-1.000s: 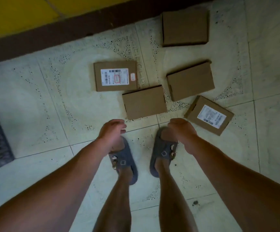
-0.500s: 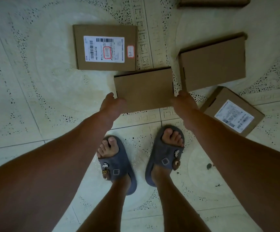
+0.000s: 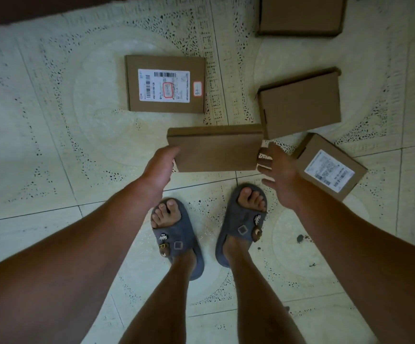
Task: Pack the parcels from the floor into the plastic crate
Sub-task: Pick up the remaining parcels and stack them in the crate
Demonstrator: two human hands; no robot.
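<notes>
nearest parcel (image 3: 216, 150) — raised | left hand (image 3: 160, 167) grips | right hand (image 3: 278, 175) touches

Shows bare forearms (image 3: 97, 234), a bare left hand (image 3: 160, 167) and right hand (image 3: 279, 175), and bare lower legs (image 3: 169, 299). Wears grey-blue open-toe slides with one broad strap and thick soles rounded at the heel: left slide (image 3: 184, 259), right slide (image 3: 228, 234). Carries three charms on the left strap: white script badge (image 3: 163, 237), brown bear charm (image 3: 163, 250) with dark glasses, grey square patch (image 3: 178, 245). Repeats a like set on the right strap.
</notes>
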